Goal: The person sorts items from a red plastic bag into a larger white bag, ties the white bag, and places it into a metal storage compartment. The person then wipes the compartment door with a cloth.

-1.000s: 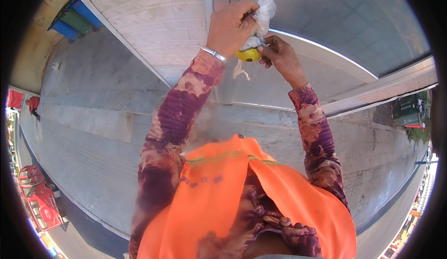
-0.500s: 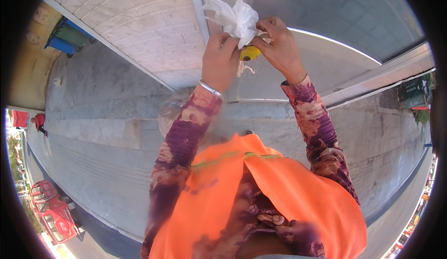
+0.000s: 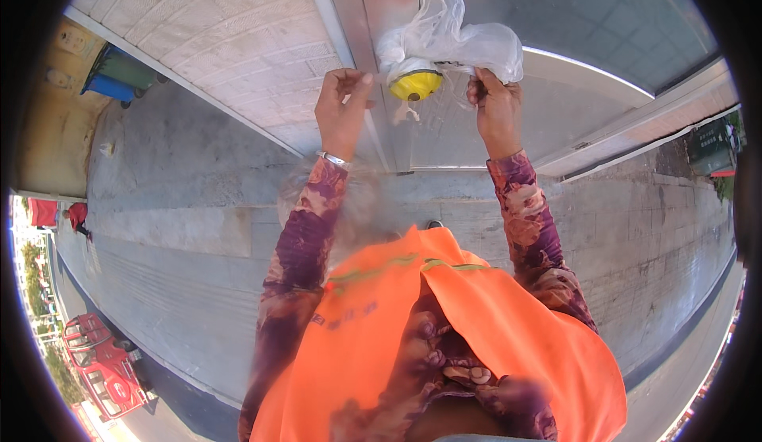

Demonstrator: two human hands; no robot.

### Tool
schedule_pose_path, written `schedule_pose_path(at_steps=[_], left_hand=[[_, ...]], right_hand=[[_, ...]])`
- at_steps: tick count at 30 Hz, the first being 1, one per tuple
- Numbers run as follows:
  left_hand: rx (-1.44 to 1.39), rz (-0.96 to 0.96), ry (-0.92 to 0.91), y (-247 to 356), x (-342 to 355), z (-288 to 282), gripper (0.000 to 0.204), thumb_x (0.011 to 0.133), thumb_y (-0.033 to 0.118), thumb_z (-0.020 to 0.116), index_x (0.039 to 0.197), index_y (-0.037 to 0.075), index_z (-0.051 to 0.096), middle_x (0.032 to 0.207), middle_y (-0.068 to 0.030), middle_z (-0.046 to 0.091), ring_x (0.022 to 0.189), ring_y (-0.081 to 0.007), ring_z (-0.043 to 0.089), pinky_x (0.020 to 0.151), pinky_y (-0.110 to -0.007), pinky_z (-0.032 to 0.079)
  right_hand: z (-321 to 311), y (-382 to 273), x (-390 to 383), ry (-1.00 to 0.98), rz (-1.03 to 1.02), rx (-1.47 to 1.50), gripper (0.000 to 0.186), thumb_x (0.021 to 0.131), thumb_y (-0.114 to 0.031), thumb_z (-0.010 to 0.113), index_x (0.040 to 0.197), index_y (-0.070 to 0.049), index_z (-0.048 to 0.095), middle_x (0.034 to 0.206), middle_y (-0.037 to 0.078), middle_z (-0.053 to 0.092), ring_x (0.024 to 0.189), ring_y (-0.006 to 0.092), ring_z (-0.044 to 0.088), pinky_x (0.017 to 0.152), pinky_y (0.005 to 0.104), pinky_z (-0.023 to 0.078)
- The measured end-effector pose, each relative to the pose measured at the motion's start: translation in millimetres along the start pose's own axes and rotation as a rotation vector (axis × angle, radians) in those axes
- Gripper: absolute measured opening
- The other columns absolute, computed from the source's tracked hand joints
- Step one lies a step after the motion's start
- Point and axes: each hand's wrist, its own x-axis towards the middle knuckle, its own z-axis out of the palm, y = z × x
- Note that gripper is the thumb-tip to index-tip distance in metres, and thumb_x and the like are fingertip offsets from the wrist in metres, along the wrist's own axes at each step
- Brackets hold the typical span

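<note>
Head view, items from the bag outward. Bag (image 3: pixel 480 43): white, thin plastic, in front of the door (image 3: pixel 448 144); bunched between both hands half a second ago, now spread out sideways. Yellow piece (image 3: pixel 416 86): rounded, below the bag's left part, more exposed than before; whether it is fastened cannot be told. Right hand (image 3: pixel 497 115): thumb and fingers pinching the bag's lower edge. Left hand (image 3: pixel 341 110): come away, fingers half-curled and parted, nothing visible in it; handling now appears one-handed. Wall (image 3: pixel 238 37): pale, left of the door.
</note>
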Motion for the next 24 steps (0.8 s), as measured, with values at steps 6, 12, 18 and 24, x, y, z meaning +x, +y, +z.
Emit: schedule_pose_path(at_steps=[6, 12, 18, 24], left_hand=[[0.292, 0.06, -0.202, -30, -6, 23, 0.046, 0.084, -0.001, 0.066, 0.127, 0.0, 0.05, 0.121, -0.0101, 0.059, 0.102, -0.0173, 0.061, 0.08, -0.033, 0.055], [-0.346, -0.518, -0.33, -23, -9, 23, 0.02, 0.086, 0.005, 0.066, 0.103, -0.003, 0.062, 0.084, -0.0093, 0.067, 0.06, -0.0135, 0.055, 0.054, -0.027, 0.043], [0.39, -0.064, -0.146, 0, -9, 22, 0.01, 0.083, 0.009, 0.069, 0.088, 0.001, 0.068, 0.077, -0.0043, 0.067, 0.06, -0.0128, 0.057, 0.056, -0.027, 0.045], [0.713, 0.927, -0.039, 57, -22, 47, 0.02, 0.075, 0.015, 0.077, 0.092, 0.007, 0.072, 0.082, -0.0051, 0.067, 0.078, -0.0234, 0.061, 0.066, -0.032, 0.049]], right_hand=[[52, -9, -33, -0.27, -0.808, -0.784, 0.015, 0.084, 0.004, 0.06, 0.099, 0.002, 0.064, 0.081, 0.01, 0.065, 0.066, 0.0158, 0.063, 0.061, 0.0271, 0.049], [8, 16, -32, -0.157, -0.015, -0.309, 0.034, 0.095, -0.009, 0.06, 0.125, 0.002, 0.049, 0.113, 0.012, 0.062, 0.072, 0.0136, 0.064, 0.051, 0.0211, 0.042], [-3, 60, 2, -0.318, 0.382, -0.024, 0.019, 0.093, -0.012, 0.06, 0.107, 0.001, 0.059, 0.085, 0.005, 0.06, 0.058, 0.0092, 0.051, 0.049, 0.0214, 0.037], [-31, -19, 16, -0.08, 0.028, 0.196, 0.011, 0.091, -0.006, 0.058, 0.093, 0.003, 0.064, 0.076, 0.003, 0.06, 0.052, 0.0063, 0.033, 0.047, 0.022, 0.029]])
